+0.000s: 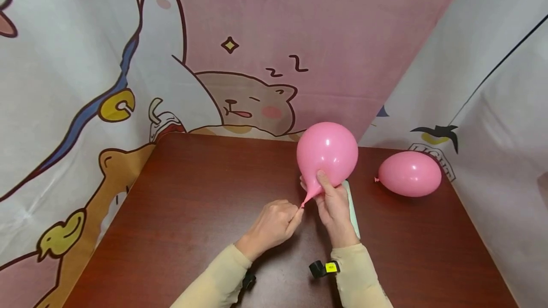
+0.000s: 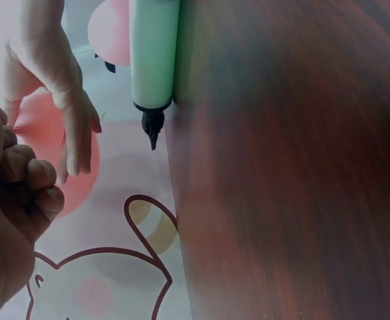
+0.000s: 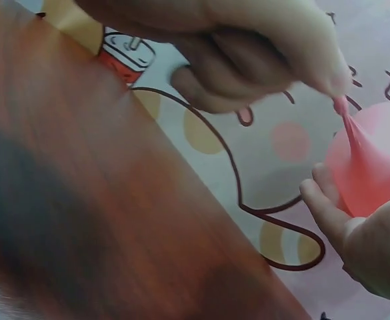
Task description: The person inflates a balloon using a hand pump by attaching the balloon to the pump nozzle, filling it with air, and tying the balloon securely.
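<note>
A round, inflated pink balloon (image 1: 327, 153) is held above the table, its stretched neck pointing down toward the person. The left hand (image 1: 271, 225) pinches the end of the neck between thumb and fingertips, the other fingers curled in. Around the balloon's lower part, the right hand (image 1: 336, 208) has its thumb on the near side and its fingers mostly hidden behind. In the right wrist view the neck (image 3: 347, 117) looks taut and twisted below the left fingertips. Partly behind the right hand lies a pale green balloon pump (image 2: 155, 60) with a black nozzle (image 2: 153, 127).
A second pink balloon (image 1: 409, 174), knotted, rests at the right rear of the brown table (image 1: 180, 213). Cartoon-printed cloth (image 1: 342, 37) hangs behind the table and along both sides. Small black cameras (image 1: 318, 269) are strapped at the wrists.
</note>
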Available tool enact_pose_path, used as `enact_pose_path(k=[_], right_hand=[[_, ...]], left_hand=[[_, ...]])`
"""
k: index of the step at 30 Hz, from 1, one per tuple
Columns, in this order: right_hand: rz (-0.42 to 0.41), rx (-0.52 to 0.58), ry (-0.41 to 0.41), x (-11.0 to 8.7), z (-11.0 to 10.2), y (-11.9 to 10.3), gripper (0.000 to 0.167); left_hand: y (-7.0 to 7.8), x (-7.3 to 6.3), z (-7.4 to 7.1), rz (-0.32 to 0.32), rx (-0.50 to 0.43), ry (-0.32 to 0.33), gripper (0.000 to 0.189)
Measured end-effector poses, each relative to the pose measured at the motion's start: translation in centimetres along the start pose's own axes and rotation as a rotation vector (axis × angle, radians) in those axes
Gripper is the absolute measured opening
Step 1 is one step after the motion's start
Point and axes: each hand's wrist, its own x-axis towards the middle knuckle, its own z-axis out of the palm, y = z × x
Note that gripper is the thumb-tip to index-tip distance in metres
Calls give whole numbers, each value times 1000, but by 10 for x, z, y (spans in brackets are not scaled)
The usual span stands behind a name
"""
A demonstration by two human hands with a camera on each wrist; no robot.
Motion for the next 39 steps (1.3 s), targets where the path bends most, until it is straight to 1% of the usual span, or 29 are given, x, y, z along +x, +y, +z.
enact_pose_path(k=[7, 11, 16, 19, 25, 28, 31, 36, 39], right_hand=[[55, -68, -86, -11, 4, 14, 44], [93, -130, -121, -15, 4, 18, 40], [95, -205, -141, -15, 4, 18, 50], [89, -225, -140, -13, 1, 16, 56], [79, -276, -130, -9, -8, 9, 64], [72, -285, -107, -7, -12, 4, 67], [61, -279, -69, -5, -15, 2, 66], [45, -294, -36, -4, -20, 0, 64], [46, -316, -38, -3, -21, 0, 64]], left_hand=[[-3, 3, 1, -145, -11, -65, 43], [-4, 3, 2, -193, -13, -102, 38], [-6, 4, 2, -208, -12, -121, 36], [-7, 4, 1, -202, -1, -124, 37], [-11, 4, -4, -195, 39, -121, 34], [-13, 4, -6, -209, 54, -111, 33], [-15, 3, -8, -240, 56, -89, 33], [-20, 1, -10, -313, 39, -27, 28], [-22, 0, -12, -353, 29, 24, 25]])
